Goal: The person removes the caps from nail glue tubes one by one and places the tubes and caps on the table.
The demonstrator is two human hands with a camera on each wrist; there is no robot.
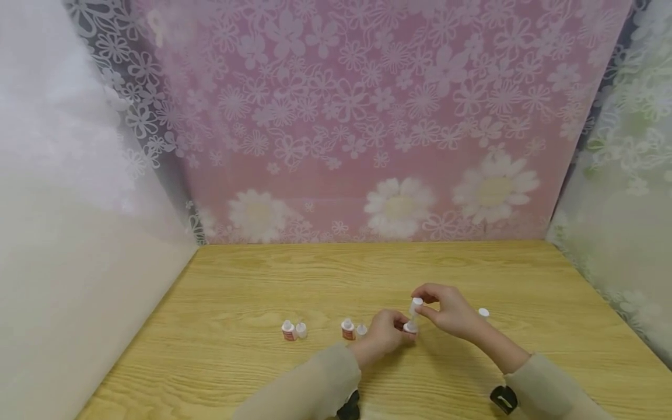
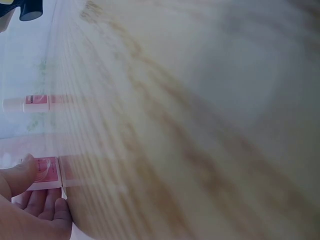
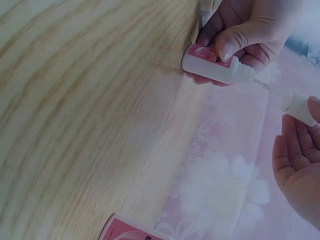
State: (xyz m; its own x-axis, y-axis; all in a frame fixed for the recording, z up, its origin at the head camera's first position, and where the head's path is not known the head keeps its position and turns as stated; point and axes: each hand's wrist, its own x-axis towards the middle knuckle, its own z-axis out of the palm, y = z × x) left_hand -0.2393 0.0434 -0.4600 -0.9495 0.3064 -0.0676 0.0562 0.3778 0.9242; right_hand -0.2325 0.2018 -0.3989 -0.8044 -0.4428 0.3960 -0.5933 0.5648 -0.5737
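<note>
My left hand [image 1: 385, 335] grips a small white bottle [image 3: 216, 67] with a pink label, thumb pressed on the label and fingers curled under it, holding it down on the wooden table [image 1: 252, 291]. My right hand [image 1: 446, 312] pinches the bottle's white cap [image 1: 417, 303] between thumb and fingertips, just above the bottle; in the right wrist view the cap is lifted clear of the neck, with a thin applicator running from it toward the bottle's mouth. Just left of my left hand stands a second small bottle [image 1: 347, 329] with its loose cap [image 1: 361, 330] beside it, and farther left a third bottle [image 1: 287, 331] stands with another cap [image 1: 301, 331] touching it. To the right of my right hand another small white cap [image 1: 483, 313] sits on the table. Behind the table hangs a pink flowered backdrop [image 1: 367, 116], with pale lacy panels at both sides.
</note>
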